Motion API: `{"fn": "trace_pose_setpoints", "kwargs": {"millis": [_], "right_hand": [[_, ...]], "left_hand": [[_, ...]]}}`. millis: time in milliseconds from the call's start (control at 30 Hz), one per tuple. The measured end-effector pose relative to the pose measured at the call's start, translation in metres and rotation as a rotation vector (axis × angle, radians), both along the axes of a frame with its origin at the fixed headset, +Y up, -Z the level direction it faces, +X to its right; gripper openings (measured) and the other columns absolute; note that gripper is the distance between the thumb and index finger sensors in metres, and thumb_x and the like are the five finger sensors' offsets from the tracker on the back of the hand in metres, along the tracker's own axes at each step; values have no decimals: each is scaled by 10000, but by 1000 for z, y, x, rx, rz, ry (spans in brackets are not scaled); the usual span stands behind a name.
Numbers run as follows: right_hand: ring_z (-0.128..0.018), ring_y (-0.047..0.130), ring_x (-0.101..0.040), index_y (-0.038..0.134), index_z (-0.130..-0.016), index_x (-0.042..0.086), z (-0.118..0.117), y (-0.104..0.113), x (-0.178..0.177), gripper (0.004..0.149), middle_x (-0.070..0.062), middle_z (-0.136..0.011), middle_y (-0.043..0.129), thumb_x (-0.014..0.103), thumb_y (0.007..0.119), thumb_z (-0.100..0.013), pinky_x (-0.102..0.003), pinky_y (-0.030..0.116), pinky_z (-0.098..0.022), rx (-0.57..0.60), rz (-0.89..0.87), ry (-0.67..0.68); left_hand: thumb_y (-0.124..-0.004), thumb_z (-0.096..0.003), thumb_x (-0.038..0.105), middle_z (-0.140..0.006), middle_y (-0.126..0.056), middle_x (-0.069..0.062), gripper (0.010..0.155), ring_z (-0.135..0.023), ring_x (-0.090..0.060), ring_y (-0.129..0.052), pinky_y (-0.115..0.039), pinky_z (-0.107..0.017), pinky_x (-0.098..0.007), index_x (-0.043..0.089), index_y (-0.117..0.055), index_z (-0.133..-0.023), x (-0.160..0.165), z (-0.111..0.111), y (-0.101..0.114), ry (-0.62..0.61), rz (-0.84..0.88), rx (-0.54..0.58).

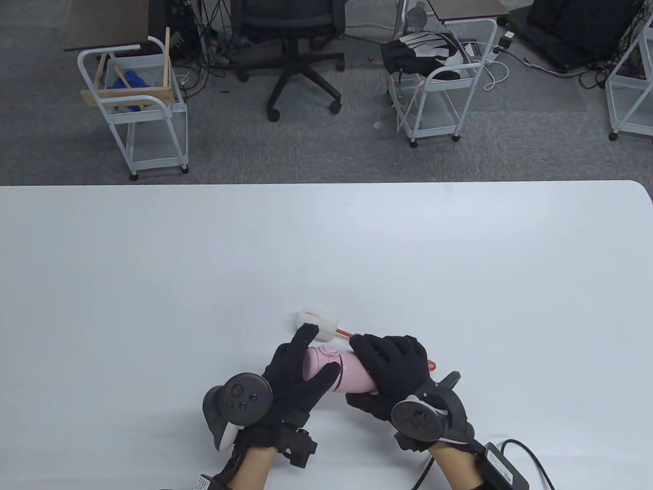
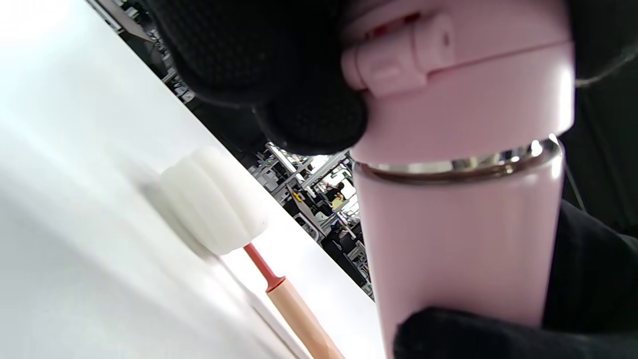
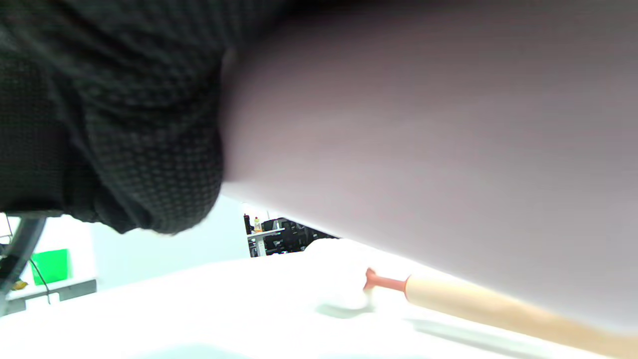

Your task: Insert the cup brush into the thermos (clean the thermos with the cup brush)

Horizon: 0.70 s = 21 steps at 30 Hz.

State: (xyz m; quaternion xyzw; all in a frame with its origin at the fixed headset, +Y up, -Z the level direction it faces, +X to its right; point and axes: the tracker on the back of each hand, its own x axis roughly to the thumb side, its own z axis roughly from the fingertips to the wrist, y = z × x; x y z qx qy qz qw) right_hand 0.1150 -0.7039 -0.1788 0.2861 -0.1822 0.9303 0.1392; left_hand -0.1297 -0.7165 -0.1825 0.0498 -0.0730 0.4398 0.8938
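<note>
A pink thermos (image 1: 336, 375) is held on its side just above the white table (image 1: 326, 255), lid end pointing left. My left hand (image 1: 301, 367) grips its lid end; in the left wrist view the lid (image 2: 448, 75) with its hinge and a silver ring (image 2: 458, 167) show, lid shut. My right hand (image 1: 393, 370) grips the body (image 3: 423, 139). The cup brush (image 1: 320, 321) lies on the table just behind the thermos: white sponge head (image 2: 212, 199), red neck, wooden handle (image 3: 498, 306) running right under my right hand. Neither hand touches it.
A black cable and box (image 1: 502, 462) lie at the table's front edge by my right wrist. Beyond the table's far edge stand two white carts (image 1: 137, 112) and an office chair (image 1: 301, 46) on the carpet.
</note>
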Motion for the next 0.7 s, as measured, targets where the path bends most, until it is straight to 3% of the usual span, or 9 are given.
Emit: {"fn": "trace_pose_setpoints", "kwargs": {"millis": [133,233,367,467,567,700], "right_hand": [[-881,681,-427,545,-1082,146,2,0,0,921,-137,-1073,601,574,948,-373,-668,628,-644,127,96,-86],[-870,703,-430,550,-1081,124,-5,0,11,919,-162,-1064,615,582,938,-384,-662,643,-638,58,8,-109],[-859,718,-444,544,-1083,91,-13,1,32,916,-190,-1056,620,581,921,-408,-650,659,-630,-43,-164,-169],[-856,726,-458,535,-1084,62,-20,0,43,912,-215,-1049,620,570,910,-427,-640,673,-623,-130,-307,-195],[-853,728,-476,515,-1086,32,-26,-3,53,910,-241,-1046,609,555,896,-447,-631,682,-618,-245,-472,-214],[-845,735,-499,501,-1089,12,-32,-8,58,906,-260,-1043,604,542,887,-463,-626,698,-609,-330,-551,-205]], "left_hand": [[-697,-578,783,-976,-816,-163,790,-547,-126,-1061,-876,-441,-348,271,-592,-1171,-13,-1,-6,61,125,-84],[-723,-574,771,-1025,-768,-172,806,-593,-196,-1031,-842,-480,-391,268,-561,-1182,-24,-5,-6,93,145,-72],[-771,-565,744,-1081,-725,-167,819,-662,-256,-989,-802,-525,-449,283,-522,-1194,-46,-9,2,246,-91,6],[-809,-564,701,-1129,-679,-164,809,-743,-307,-940,-756,-578,-499,302,-503,-1198,-60,-13,1,315,-262,0],[-840,-568,652,-1173,-622,-150,811,-826,-351,-876,-705,-627,-539,310,-470,-1204,-75,-19,-7,366,-424,-76],[-850,-587,596,-1210,-550,-156,776,-903,-386,-787,-634,-672,-572,318,-471,-1204,-87,-26,-23,390,-448,-203]]}}
